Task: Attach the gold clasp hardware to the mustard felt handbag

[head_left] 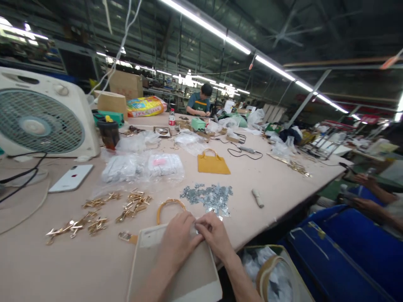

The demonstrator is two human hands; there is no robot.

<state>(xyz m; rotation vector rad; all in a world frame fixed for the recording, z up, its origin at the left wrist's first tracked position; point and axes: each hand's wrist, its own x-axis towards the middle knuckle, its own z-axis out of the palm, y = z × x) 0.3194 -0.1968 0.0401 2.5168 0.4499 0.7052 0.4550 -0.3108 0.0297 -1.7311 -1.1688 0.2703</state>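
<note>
A beige-lined bag panel (185, 272) lies in front of me, with a tan handle (170, 202) beyond its far edge and a strap with a metal clasp (127, 237) at its left. My left hand (179, 239) is closed over the panel's far edge, its thumb pointing right. My right hand (215, 235) is closed in a pinch beside it at the same edge. Something small and shiny shows between the hands, too covered to name. Just beyond them lies a pile of small silver metal plates (209, 197). Gold-coloured metal fittings (134, 205) are heaped to the left.
Left stand a fan (40, 121) and a phone (71, 178). Plastic-wrapped packs (165, 165), a mustard bag piece (213, 164) and a small roll (257, 198) are on the table. Blue bins (327, 256) stand right. A person (200, 102) works at the far end.
</note>
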